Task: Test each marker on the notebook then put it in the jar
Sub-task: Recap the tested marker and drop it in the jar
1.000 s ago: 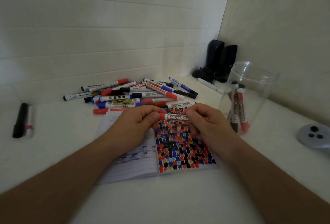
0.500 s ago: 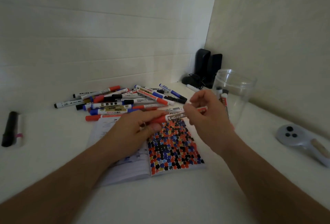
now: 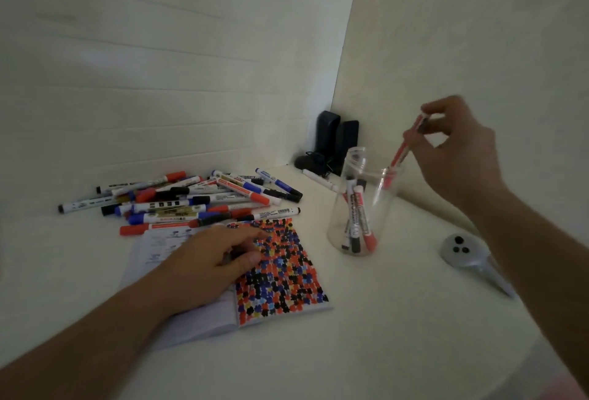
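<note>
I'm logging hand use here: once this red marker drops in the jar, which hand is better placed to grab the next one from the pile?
Probably the left hand: it rests on the notebook beside the marker pile, while the right hand holds the red marker over the jar.

We see a jar [image 3: 360,208] of clear, smooth plastic with a faint gloss, and through its wall glossy plastic markers [image 3: 358,217]. The heaped markers [image 3: 197,198] near the far edge have the same slick plastic barrels. The notebook [image 3: 280,269] is matt paper, its ink blotches flat and dull. The surface [image 3: 366,336] looks matt and pale, the wall tiles [image 3: 159,80] smooth.
</note>
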